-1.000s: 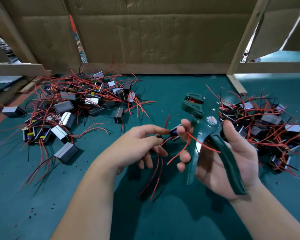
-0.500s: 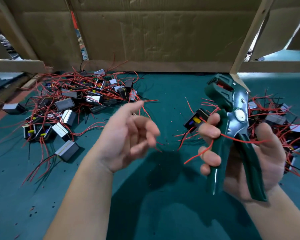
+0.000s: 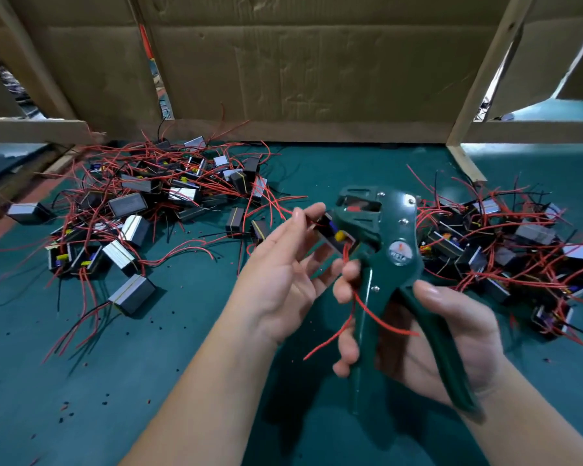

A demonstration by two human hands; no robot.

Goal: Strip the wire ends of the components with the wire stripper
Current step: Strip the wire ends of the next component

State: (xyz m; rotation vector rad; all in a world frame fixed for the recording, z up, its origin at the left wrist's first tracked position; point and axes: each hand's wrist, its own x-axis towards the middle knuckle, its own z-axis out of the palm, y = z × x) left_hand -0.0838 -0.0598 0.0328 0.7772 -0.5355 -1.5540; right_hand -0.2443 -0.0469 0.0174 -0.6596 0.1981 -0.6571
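My right hand (image 3: 451,331) grips the handles of the green wire stripper (image 3: 398,230), which stands upright with its jaw at the top left. A small black component (image 3: 332,232) with yellow and blue parts sits just left of the jaw. Its red wires run down under my right fingers. My left hand (image 3: 280,280) is raised beside it, and thumb and forefinger pinch a red wire of that component.
A pile of components with red and black wires (image 3: 148,203) lies at the left of the green mat (image 3: 148,381), and a second pile (image 3: 519,243) at the right. A cardboard wall (image 3: 317,62) and a slanted wooden post (image 3: 478,95) close the back. Bits of insulation dot the mat.
Half a second ago my left hand was away from the component and held nothing; it now pinches the component's wire at the stripper's jaw. The stripper has shifted left and lower.
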